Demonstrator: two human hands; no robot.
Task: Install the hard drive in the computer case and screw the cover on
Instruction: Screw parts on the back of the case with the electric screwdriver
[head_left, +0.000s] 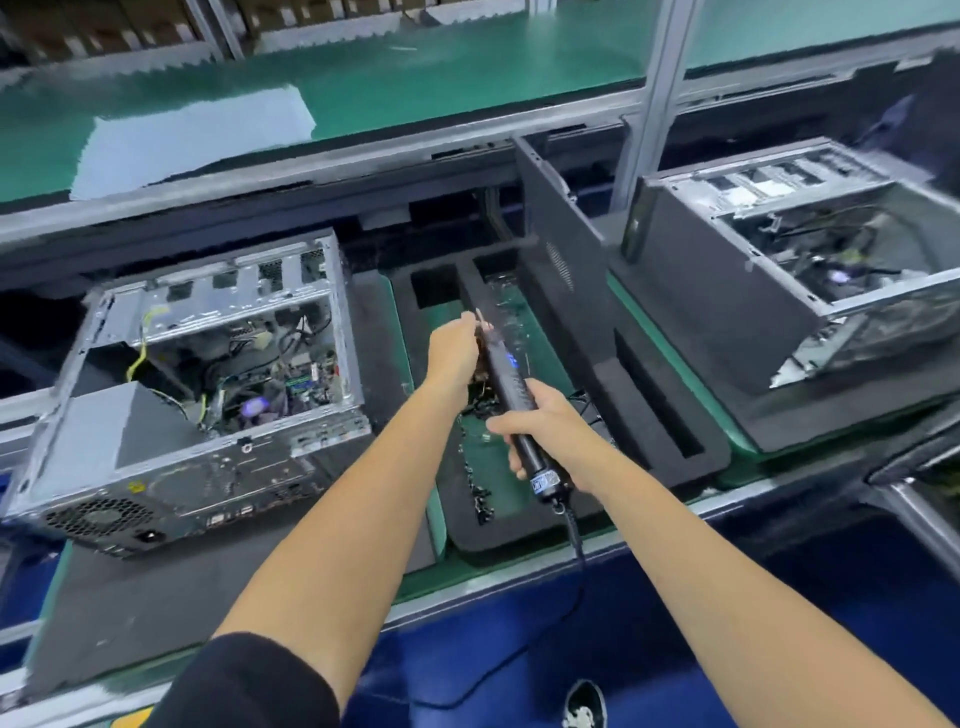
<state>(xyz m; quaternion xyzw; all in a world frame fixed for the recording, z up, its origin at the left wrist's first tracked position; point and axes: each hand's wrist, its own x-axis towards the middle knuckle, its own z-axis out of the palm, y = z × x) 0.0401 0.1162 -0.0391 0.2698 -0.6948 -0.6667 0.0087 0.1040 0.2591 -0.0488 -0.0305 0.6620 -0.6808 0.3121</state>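
Black screwdriver (511, 387) in right hand (545, 423) grip.

It was a factory assembly line for computers. Two open cases (202, 384) (810, 260) lay on dark foam pads along a long desk (519, 566) with green matting and an aluminium rail. Between them a foam tray (649, 415) held loose screws (480, 499). A corded electric screwdriver (511, 395) was in use. Behind ran a green belt (415, 78) framed by metal posts (654, 93), with cartons (93, 26) stacked beyond.
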